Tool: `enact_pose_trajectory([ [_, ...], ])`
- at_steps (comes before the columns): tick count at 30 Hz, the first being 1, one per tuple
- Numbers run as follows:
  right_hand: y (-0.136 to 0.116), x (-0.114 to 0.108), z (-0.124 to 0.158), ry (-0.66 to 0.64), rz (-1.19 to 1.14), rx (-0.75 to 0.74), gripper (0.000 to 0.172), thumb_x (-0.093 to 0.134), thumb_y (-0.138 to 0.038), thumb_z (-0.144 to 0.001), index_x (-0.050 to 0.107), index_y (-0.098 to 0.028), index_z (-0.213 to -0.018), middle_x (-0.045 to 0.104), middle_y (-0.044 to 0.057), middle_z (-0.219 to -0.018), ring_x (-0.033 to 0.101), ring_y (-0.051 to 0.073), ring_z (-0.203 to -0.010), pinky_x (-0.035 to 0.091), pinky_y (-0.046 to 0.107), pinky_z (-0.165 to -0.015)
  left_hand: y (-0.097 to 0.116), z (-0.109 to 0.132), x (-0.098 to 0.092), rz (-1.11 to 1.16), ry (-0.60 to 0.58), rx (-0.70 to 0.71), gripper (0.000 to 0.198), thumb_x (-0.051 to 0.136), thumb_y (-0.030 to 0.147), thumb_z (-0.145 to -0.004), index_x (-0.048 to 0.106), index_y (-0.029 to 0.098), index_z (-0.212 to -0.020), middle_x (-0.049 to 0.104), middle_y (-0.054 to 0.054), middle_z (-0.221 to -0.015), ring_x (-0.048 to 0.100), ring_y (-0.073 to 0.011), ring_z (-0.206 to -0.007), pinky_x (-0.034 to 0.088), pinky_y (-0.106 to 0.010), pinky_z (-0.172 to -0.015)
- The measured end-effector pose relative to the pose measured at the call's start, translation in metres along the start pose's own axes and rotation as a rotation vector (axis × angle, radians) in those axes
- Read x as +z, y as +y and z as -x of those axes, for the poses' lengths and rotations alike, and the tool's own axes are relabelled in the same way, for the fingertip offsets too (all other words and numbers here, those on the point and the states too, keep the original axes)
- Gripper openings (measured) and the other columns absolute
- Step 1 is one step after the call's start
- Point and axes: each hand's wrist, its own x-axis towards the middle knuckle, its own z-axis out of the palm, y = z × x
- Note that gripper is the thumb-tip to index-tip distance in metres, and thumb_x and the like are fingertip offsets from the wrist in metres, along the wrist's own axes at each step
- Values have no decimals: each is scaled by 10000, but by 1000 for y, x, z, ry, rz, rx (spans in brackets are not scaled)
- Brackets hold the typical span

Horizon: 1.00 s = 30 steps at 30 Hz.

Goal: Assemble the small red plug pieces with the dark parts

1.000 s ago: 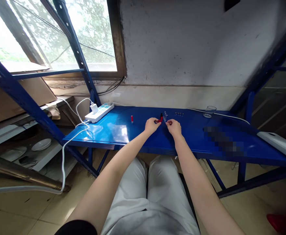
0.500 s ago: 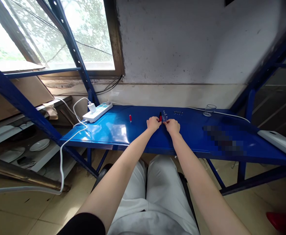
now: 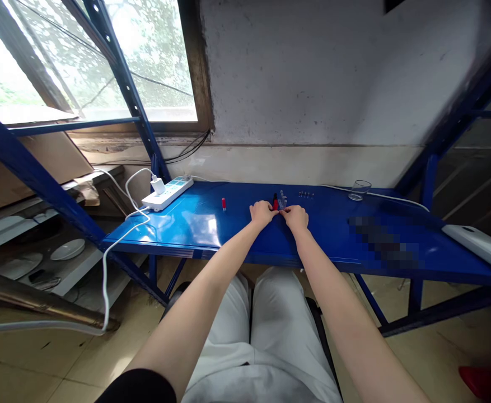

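Observation:
My left hand (image 3: 262, 214) and my right hand (image 3: 296, 217) meet over the middle of the blue table, fingertips almost touching. Both have their fingers pinched; whatever they hold is too small or hidden to make out. Just beyond the left fingertips stands a small upright red piece with a black top (image 3: 275, 201). Beside it, behind the right fingertips, is a group of small clear pieces (image 3: 283, 199). Further left on the table is a small red-capped piece with a pale lower end (image 3: 224, 204). Several tiny metallic pieces (image 3: 306, 195) form a row behind my right hand.
A white power strip (image 3: 167, 193) with a plugged-in adapter is at the table's left end. A clear glass cup (image 3: 359, 190) stands at the back right, by a white cable. Further right are a blurred dark object (image 3: 382, 240) and a white device (image 3: 480, 246).
Both hands have shifted very slightly left, and their fingertips are a little closer together. The pieces on the table keep their places.

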Motion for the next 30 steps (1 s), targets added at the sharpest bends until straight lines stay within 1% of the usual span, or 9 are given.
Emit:
enact_pose_trajectory([
  [3,-3,-4,2,-34,11,22,251,547,-371,-808,709,-199,-896,696,91,-880,625,247,-884,423,322,-720,-2,-1,-24,-92,21,99,247,624,412,-750,658,187,-845,658,-64,-833,567,-242,-883,349,-371,-805],
  [8,-3,-6,6,-30,-9,27,281,545,-368,-800,673,-173,-956,679,103,-879,609,258,-888,412,355,-764,-20,-7,-90,-393,197,430,299,437,365,-873,625,149,-956,627,-121,-975,528,-262,-958,319,-391,-824],
  [10,-2,-6,9,39,-76,-15,322,524,-369,-801,639,-155,-1011,661,105,-848,603,250,-848,417,359,-750,-34,-8,-116,-535,156,562,347,372,359,-896,614,131,-994,610,-146,-987,513,-272,-977,316,-394,-825],
  [11,-1,-6,10,98,-129,-50,343,507,-366,-803,617,-147,-1043,648,102,-834,597,241,-823,421,356,-735,-42,-8,-126,-588,137,592,363,355,362,-900,610,127,-1006,607,-151,-978,511,-274,-975,319,-392,-819],
  [14,-1,-6,15,308,-321,-192,354,447,-332,-814,566,-142,-1087,605,83,-811,568,213,-779,435,342,-709,-70,-6,-145,-686,116,580,402,323,382,-906,588,121,-1058,601,-155,-975,513,-275,-967,329,-386,-810],
  [17,-3,-6,18,427,-446,-310,315,408,-294,-824,553,-151,-1064,579,77,-828,547,194,-765,445,333,-709,-93,0,-148,-727,76,507,427,298,398,-911,564,123,-1100,610,-151,-970,532,-269,-952,343,-374,-801],
  [20,-5,-5,21,434,-487,-370,292,387,-282,-836,549,-160,-1046,573,88,-865,543,189,-758,453,333,-692,-105,7,-143,-722,20,423,444,274,403,-920,506,122,-1172,625,-147,-987,562,-257,-939,362,-352,-787],
  [24,-6,-5,23,428,-513,-419,267,382,-280,-847,555,-168,-1017,585,103,-897,553,192,-760,463,334,-672,-111,13,-135,-660,-33,316,432,228,383,-935,457,135,-1205,642,-137,-992,604,-248,-904,393,-316,-721],
  [30,-8,-5,25,428,-528,-435,232,398,-277,-847,561,-176,-977,597,98,-867,560,193,-734,466,330,-642,-118,16,-126,-503,-37,212,335,274,317,-929,518,165,-1102,655,-121,-978,625,-237,-863,419,-293,-681],
])
